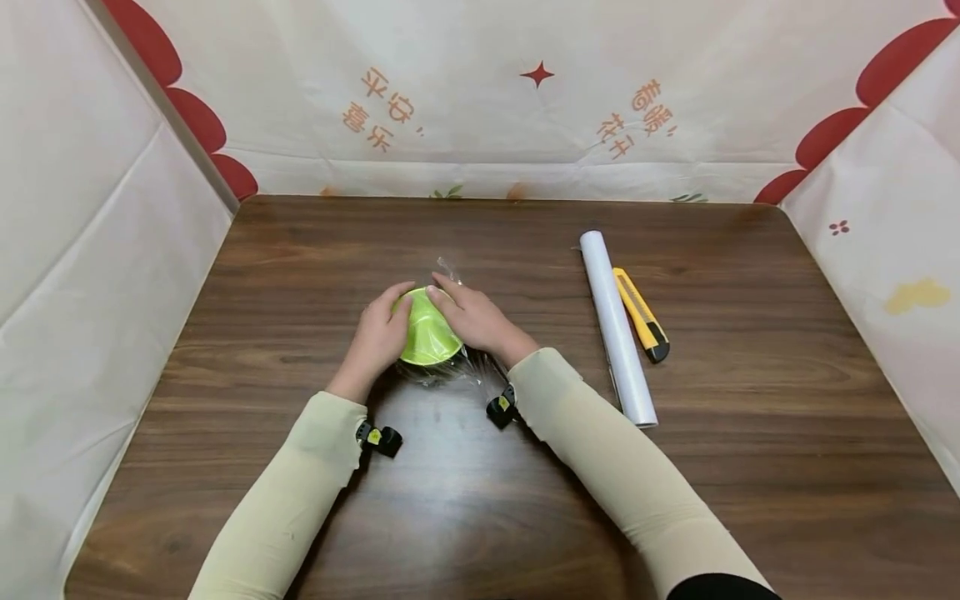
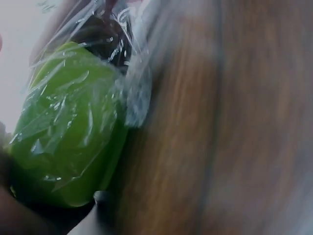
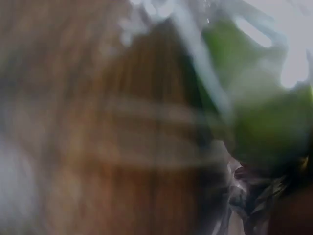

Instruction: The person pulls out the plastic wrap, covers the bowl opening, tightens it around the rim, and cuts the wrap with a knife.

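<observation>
A lime-green bowl (image 1: 429, 329) sits between the two hands near the table's middle, with clear plastic film (image 1: 448, 368) stretched over its top. Loose film bunches out below and to the right of it, and a wisp sticks up behind. My left hand (image 1: 381, 337) grips the bowl's left side, thumb near the rim. From the right, my right hand (image 1: 480, 319) holds the bowl, its thumb over the rim and fingers reaching along the far side. Crinkled film covers the green wall (image 2: 68, 117) in the left wrist view. The right wrist view is blurred, with the bowl (image 3: 264, 98) at its right.
A long white roll (image 1: 617, 329) lies on the wooden table (image 1: 750, 433), right of the hands. Beside it is a yellow utility knife (image 1: 639, 312) with a black end. White printed cloth (image 1: 480, 108) walls the back and both sides.
</observation>
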`<state>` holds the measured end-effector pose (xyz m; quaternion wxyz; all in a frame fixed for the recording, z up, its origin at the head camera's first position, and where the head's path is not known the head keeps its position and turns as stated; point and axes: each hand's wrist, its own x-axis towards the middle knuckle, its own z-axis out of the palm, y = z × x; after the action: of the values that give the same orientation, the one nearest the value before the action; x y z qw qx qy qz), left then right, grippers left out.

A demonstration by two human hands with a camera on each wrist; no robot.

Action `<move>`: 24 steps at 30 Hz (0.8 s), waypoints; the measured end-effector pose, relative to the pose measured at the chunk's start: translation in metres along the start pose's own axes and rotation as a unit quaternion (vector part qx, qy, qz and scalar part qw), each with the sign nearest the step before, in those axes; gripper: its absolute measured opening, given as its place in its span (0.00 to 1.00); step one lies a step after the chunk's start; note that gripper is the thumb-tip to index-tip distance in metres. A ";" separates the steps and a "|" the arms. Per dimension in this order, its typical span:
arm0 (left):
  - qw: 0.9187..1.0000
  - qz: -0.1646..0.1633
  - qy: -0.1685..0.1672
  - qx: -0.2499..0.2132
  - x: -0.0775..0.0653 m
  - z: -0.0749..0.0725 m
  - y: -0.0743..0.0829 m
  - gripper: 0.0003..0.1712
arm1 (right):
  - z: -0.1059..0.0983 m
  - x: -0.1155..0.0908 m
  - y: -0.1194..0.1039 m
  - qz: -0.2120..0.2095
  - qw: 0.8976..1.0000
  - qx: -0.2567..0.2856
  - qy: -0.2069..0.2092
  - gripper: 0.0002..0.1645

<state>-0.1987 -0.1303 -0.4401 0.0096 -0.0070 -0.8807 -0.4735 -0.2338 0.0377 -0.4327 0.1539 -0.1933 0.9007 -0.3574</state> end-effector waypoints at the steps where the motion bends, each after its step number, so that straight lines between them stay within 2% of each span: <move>1: 0.999 -0.017 0.006 -0.036 0.000 0.002 -0.002 0.21 | 0.001 -0.001 0.000 0.002 1.000 0.009 0.003 0.42; 3: 0.993 -0.046 0.021 -0.106 0.001 0.005 -0.005 0.19 | 0.002 -0.002 0.001 0.004 0.999 0.032 0.009 0.42; 5: 0.984 -0.063 0.039 -0.164 0.001 0.008 -0.006 0.17 | 0.002 -0.003 0.003 0.001 0.998 0.062 0.014 0.42; 7: 0.979 -0.067 0.049 -0.186 0.001 0.009 -0.006 0.16 | 0.003 -0.004 0.005 -0.008 0.995 0.096 0.017 0.41; 10: 0.977 -0.045 0.061 -0.202 0.000 0.008 -0.003 0.15 | 0.003 -0.005 0.007 -0.029 0.985 0.167 0.026 0.37; 13: 0.976 -0.002 0.078 -0.204 -0.001 0.004 0.004 0.14 | 0.004 -0.007 0.008 -0.044 0.967 0.249 0.040 0.31; 16: 0.975 0.045 0.092 -0.197 -0.003 0.001 0.012 0.15 | 0.006 -0.011 0.006 -0.047 0.940 0.334 0.051 0.27; 18: 0.971 0.069 0.097 -0.209 -0.003 0.000 0.018 0.15 | 0.006 -0.015 0.003 -0.048 0.921 0.382 0.054 0.27; 20: 0.963 0.084 0.096 -0.238 -0.003 0.000 0.023 0.15 | 0.006 -0.020 -0.001 -0.050 0.904 0.419 0.063 0.28; 22: 0.950 0.094 0.083 -0.287 -0.003 0.001 0.027 0.14 | 0.005 -0.025 -0.005 -0.054 0.892 0.442 0.078 0.30; 24: 0.933 0.104 0.050 -0.340 -0.002 0.002 0.030 0.15 | 0.002 -0.028 -0.007 -0.067 0.890 0.440 0.100 0.31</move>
<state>-0.1963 -0.1119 -0.4161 0.0999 -0.0778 -0.6595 -0.7410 -0.2066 0.0449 -0.4257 0.1080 -0.1289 0.6470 -0.7437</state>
